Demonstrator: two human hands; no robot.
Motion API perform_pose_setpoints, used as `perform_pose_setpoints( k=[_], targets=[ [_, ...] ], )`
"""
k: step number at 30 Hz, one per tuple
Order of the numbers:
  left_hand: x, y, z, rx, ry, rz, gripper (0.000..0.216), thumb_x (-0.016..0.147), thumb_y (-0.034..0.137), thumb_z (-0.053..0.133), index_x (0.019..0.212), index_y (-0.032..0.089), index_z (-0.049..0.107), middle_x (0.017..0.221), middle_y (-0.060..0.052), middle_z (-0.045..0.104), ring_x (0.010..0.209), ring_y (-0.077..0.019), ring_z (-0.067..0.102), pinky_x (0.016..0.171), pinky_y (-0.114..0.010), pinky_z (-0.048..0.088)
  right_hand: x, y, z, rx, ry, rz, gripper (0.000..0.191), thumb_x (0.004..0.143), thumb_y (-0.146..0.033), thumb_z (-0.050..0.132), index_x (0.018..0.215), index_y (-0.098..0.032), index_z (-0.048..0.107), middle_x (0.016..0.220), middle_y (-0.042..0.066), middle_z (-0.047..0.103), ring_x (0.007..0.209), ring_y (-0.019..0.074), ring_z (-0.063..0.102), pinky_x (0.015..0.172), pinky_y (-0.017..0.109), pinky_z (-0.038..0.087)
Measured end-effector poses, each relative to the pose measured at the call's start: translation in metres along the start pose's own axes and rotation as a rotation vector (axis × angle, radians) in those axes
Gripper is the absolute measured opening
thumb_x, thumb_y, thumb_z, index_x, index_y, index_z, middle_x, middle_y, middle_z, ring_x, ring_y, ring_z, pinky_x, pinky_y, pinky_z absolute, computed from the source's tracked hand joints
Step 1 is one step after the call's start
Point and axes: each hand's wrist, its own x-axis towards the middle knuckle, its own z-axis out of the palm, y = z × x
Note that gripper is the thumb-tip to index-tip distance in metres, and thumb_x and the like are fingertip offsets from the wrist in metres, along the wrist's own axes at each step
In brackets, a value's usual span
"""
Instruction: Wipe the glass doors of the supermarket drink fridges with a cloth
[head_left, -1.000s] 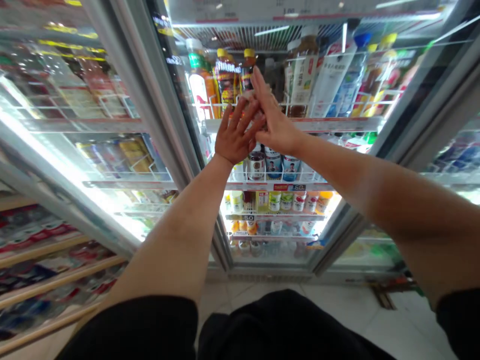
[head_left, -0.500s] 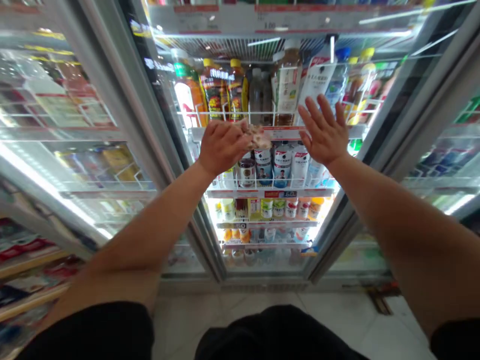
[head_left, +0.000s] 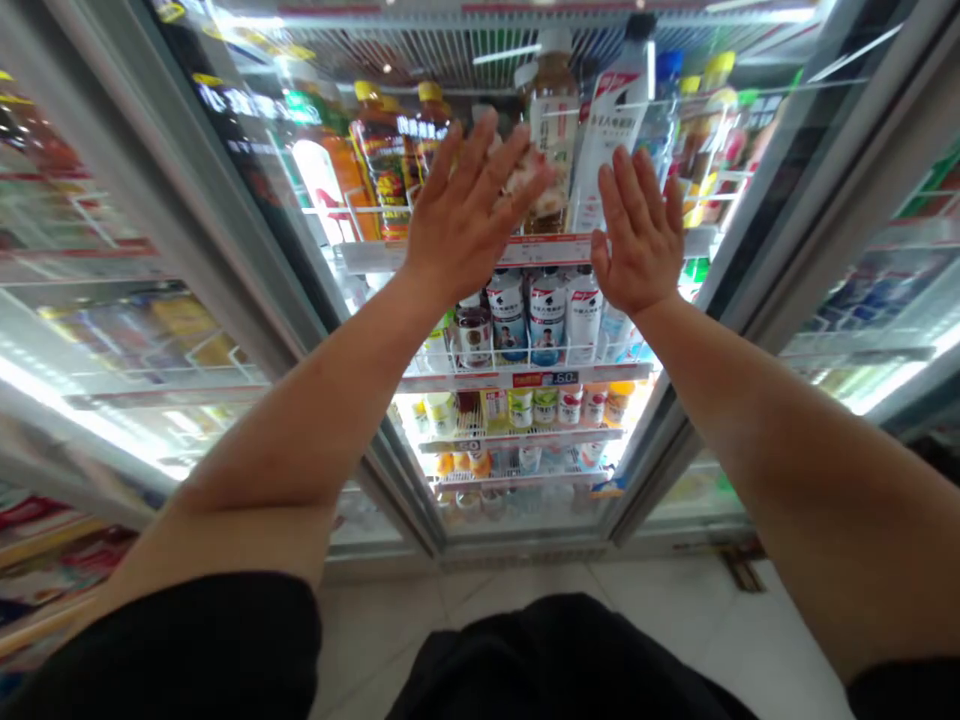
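My left hand (head_left: pixel 469 205) is raised in front of a glass cooler door, fingers stretched and spread. A crumpled pinkish-white cloth (head_left: pixel 529 180) shows past its fingers and thumb, apparently pinned between hand and glass. To its right, my right hand (head_left: pixel 641 235) lies flat towards the same glass with nothing in it, fingers stretched. Whether either palm touches the pane is hard to tell. Behind the glass stand a brown tea bottle (head_left: pixel 553 120), a tall white-labelled bottle (head_left: pixel 611 130) and yellow-capped bottles (head_left: pixel 379 150).
Lower shelves hold labelled bottles (head_left: pixel 546 315) and small cups (head_left: pixel 521 405). Metal door frames (head_left: pixel 300 270) run down either side. More glass-fronted coolers flank this one. Packaged goods (head_left: pixel 60 545) sit on racks at lower left. Pale floor tiles (head_left: pixel 487 595) lie below.
My left hand has moved up, and its fingers have opened out from a grip around the cloth to a spread pose. My right hand stays raised and flat. The view has shifted slightly.
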Motion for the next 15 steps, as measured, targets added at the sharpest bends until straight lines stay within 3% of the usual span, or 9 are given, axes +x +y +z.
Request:
perform_pose_setpoints(
  k=[3, 5, 8, 11, 15],
  targets=[
    [0.021, -0.015, -0.006, 0.055, 0.255, -0.119, 0.047, 0.109, 0.026, 0.023, 0.152, 0.036, 0.039, 0.165, 0.009, 0.024, 0.155, -0.0172, 0.011, 0.129, -0.054, 0.017, -0.001, -0.001, -0.004, 0.038, -0.008, -0.011, 0.063, 0.099, -0.048, 0.016, 0.161, -0.037, 0.013, 0.164, -0.011, 0.017, 0.155, 0.0228, 0.008, 0.131, 0.058, 0.006],
    [0.027, -0.01, -0.007, 0.021, 0.341, -0.194, 0.046, 0.109, 0.03, 0.022, 0.149, 0.032, 0.045, 0.165, 0.006, 0.025, 0.155, -0.016, 0.008, 0.13, -0.051, 0.016, -0.001, -0.001, -0.004, 0.064, -0.007, -0.009, 0.062, 0.1, -0.048, 0.018, 0.161, -0.039, 0.012, 0.163, -0.01, 0.02, 0.155, 0.0242, 0.009, 0.13, 0.061, 0.007],
    [0.024, 0.009, -0.007, -0.094, 0.177, -0.146, 0.049, 0.106, 0.036, 0.022, 0.146, 0.034, 0.049, 0.162, 0.008, 0.031, 0.155, -0.0174, 0.006, 0.131, -0.05, 0.012, -0.001, -0.001, -0.003, 0.082, -0.011, -0.009, 0.062, 0.1, -0.045, 0.021, 0.161, -0.038, 0.011, 0.163, -0.009, 0.02, 0.155, 0.0255, 0.01, 0.129, 0.062, 0.007],
    [0.027, 0.008, -0.011, -0.074, 0.035, -0.092, 0.051, 0.105, 0.032, 0.023, 0.155, 0.031, 0.036, 0.164, 0.007, 0.027, 0.155, -0.0211, 0.011, 0.131, -0.052, 0.008, -0.001, -0.002, -0.003, 0.082, -0.032, 0.002, 0.063, 0.099, -0.044, 0.024, 0.161, -0.036, 0.013, 0.164, -0.009, 0.02, 0.155, 0.0268, 0.008, 0.129, 0.063, 0.007],
    [0.044, -0.015, -0.01, 0.135, 0.215, -0.221, 0.049, 0.11, 0.034, 0.019, 0.157, 0.02, 0.025, 0.166, 0.001, 0.022, 0.154, -0.0193, -0.006, 0.13, -0.052, 0.0, -0.001, -0.002, -0.005, 0.045, -0.039, -0.006, 0.063, 0.1, -0.045, 0.02, 0.161, -0.034, 0.012, 0.165, -0.009, 0.015, 0.155, 0.0254, 0.006, 0.13, 0.06, 0.007]
  ],
)
